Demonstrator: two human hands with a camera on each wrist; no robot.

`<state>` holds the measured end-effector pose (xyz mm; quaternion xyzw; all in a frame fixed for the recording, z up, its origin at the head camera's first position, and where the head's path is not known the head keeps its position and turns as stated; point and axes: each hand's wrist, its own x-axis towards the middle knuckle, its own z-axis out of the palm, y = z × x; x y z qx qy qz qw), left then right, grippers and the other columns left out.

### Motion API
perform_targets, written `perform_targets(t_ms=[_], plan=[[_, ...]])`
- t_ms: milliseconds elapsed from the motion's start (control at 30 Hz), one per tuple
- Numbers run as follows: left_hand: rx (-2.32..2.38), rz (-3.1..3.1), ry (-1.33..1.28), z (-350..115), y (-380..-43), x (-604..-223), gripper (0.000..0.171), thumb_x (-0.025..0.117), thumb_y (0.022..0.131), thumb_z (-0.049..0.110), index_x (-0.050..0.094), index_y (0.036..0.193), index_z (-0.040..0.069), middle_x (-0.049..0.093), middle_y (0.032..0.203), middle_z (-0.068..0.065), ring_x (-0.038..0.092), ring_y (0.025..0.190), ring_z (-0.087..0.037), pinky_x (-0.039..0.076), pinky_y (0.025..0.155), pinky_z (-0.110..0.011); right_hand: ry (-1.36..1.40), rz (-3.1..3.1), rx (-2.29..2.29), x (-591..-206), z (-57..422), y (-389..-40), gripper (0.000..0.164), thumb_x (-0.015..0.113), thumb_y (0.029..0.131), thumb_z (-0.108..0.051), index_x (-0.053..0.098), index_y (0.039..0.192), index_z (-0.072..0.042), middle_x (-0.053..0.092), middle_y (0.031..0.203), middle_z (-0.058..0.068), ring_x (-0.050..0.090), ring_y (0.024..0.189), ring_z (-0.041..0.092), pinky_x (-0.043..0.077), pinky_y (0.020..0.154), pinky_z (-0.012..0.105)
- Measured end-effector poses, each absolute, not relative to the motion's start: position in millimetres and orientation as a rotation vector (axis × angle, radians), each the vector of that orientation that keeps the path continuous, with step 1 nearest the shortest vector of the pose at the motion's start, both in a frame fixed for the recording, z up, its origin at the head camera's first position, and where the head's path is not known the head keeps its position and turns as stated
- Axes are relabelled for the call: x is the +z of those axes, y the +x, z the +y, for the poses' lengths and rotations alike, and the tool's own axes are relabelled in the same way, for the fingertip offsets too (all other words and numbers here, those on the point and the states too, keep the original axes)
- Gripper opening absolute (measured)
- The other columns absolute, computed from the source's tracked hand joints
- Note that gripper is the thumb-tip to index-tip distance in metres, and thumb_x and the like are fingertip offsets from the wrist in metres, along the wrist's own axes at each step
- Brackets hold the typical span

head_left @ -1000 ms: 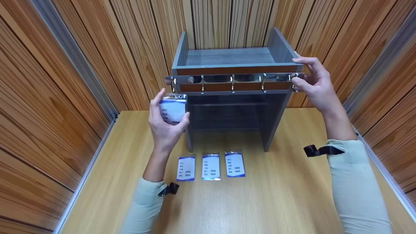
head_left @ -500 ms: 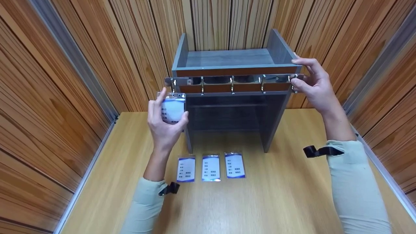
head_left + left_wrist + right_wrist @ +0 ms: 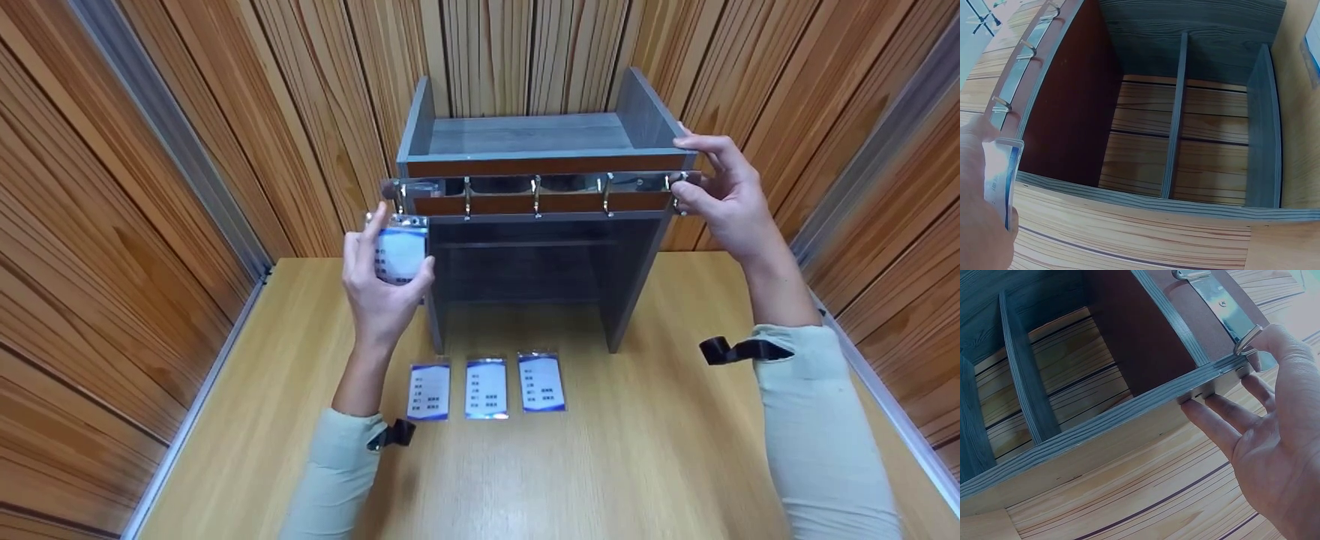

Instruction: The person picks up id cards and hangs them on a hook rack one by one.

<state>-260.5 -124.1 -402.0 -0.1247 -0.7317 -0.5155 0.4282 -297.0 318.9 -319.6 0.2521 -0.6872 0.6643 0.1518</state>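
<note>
In the head view my left hand (image 3: 382, 292) holds a clear badge holder (image 3: 401, 255) with a blue-and-white card, thumb at its right edge. Its slotted top sits just below the leftmost hook of a metal hook rail (image 3: 570, 183); whether it touches the hook cannot be told. The rail runs across the front of a grey wooden shelf unit (image 3: 525, 131). At the rail's right end my right hand (image 3: 731, 199) grips, thumb by the last hook (image 3: 1248, 340) and other fingers against the shelf's outer side. Three similar badges (image 3: 429, 391) (image 3: 487, 388) (image 3: 541, 382) lie on the table.
The shelf unit stands on a light wood table (image 3: 525, 480) against a wood-plank wall (image 3: 495, 52). Planked side walls with grey metal strips flank it. Black straps (image 3: 746, 350) hang at both sleeve cuffs.
The left hand has shifted very slightly right, with its index finger further over the badge's top left. The right hand keeps its place on the rail. The table badges stay put.
</note>
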Motion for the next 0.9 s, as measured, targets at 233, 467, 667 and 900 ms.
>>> perform_targets(t_ms=[233,467,667,900], plan=[[-1.298,-1.831,-0.311,-120.8,-263.7,-403.2,0.079,0.090,0.086,0.012,0.061,0.159,0.004,0.056,0.114,-0.022,0.056,0.103,-0.018,0.050,0.075,-0.019,0.761,-1.957,1.910,-317.5,319.3,-294.1,0.047,0.062,0.107,0.005,0.057,0.153,-0.003,0.038,0.182,0.016,0.074,0.126,0.023,0.067,0.095,0.026],[-1.299,-1.809,-0.311,-117.4,-265.4,-406.1,0.079,0.090,0.087,0.013,0.060,0.159,0.002,0.055,0.113,-0.021,0.055,0.101,-0.017,0.050,0.075,-0.019,0.741,-1.961,1.921,-317.9,319.9,-294.1,0.047,0.062,0.107,0.005,0.056,0.153,-0.002,0.040,0.182,0.015,0.073,0.126,0.024,0.068,0.095,0.026],[-1.300,-1.829,-0.312,-116.7,-268.7,-407.1,0.080,0.089,0.087,0.011,0.059,0.160,0.002,0.055,0.115,-0.021,0.055,0.101,-0.020,0.049,0.074,-0.020,0.734,-1.940,1.934,-318.9,320.5,-294.9,0.048,0.061,0.107,0.007,0.054,0.153,0.001,0.042,0.179,0.015,0.073,0.122,0.024,0.068,0.092,0.025],[-1.306,-1.832,-0.273,-114.4,-274.5,-412.2,0.082,0.090,0.087,0.010,0.057,0.162,0.003,0.055,0.120,-0.022,0.058,0.109,-0.026,0.056,0.084,-0.022,0.733,-1.957,1.921,-318.8,319.5,-293.2,0.049,0.062,0.107,0.006,0.053,0.154,0.000,0.040,0.181,0.013,0.072,0.125,0.024,0.067,0.094,0.024]])
